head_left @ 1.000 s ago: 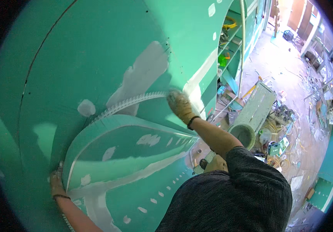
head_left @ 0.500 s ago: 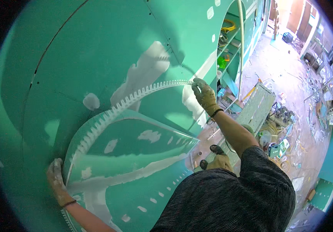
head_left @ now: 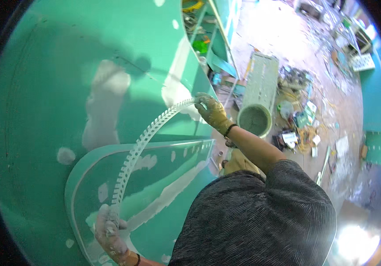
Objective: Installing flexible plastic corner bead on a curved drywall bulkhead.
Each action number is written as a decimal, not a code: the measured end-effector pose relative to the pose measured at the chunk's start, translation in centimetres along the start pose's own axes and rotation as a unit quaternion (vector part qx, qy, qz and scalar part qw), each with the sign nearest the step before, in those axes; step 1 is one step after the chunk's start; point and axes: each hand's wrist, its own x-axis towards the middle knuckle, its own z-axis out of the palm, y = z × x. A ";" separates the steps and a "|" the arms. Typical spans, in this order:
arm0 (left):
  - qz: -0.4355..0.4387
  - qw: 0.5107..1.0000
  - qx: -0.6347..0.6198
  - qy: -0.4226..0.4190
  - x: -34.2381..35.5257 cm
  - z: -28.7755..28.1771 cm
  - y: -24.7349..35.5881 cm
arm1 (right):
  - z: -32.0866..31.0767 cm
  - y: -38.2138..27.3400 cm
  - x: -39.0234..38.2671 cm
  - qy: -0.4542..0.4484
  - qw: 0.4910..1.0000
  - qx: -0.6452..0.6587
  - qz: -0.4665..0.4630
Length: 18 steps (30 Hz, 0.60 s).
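A white plastic arch corner bead (head_left: 134, 155), slotted along one edge, bows upward between my two hands. My right hand (head_left: 212, 114), in a dirty yellowish glove, is closed on its far upper end. The lower end is in the fingers of my left hand (head_left: 110, 230), which is smeared with white compound. Behind and below the bead stands a green board panel (head_left: 168, 170) with a rounded corner and white filler patches. The bead crosses in front of this panel, apart from its curved edge (head_left: 71, 181).
A large green board wall (head_left: 44, 111) with filler patches rises at the left. Right of my right hand, a bucket of grey compound (head_left: 254, 120) stands at a long platform (head_left: 261, 80). Tools, cables and debris (head_left: 294, 80) litter the floor. Shelves (head_left: 199, 33) sit in an arched opening.
My left hand has moved right, from the panel's rounded edge to the front of it. The bead has come away from that edge. The view has shifted, bringing the bucket fully into sight.
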 end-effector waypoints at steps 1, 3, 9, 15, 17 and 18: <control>-0.002 1.000 0.005 -0.012 -0.1 -0.2 -0.3 | -0.1 0.3 -0.5 0.003 1.000 -0.004 0.012; -0.020 0.996 0.042 -0.071 0.2 -0.2 -0.6 | -0.3 1.2 -1.4 -0.027 0.999 0.011 0.025; -0.045 0.995 -0.005 -0.084 0.0 -0.1 -1.7 | 1.6 5.7 -5.2 -0.047 0.997 -0.032 0.056; -0.092 0.988 0.115 -0.045 -0.6 3.4 1.1 | 1.6 5.0 -8.7 -0.131 0.975 -0.125 0.129; -0.094 0.992 0.076 -0.036 -0.3 5.0 1.1 | 1.1 6.4 -9.2 -0.137 0.975 -0.115 0.130; -0.074 0.994 0.061 -0.043 -0.2 5.4 0.8 | 1.1 7.3 -9.3 -0.126 0.976 -0.114 0.133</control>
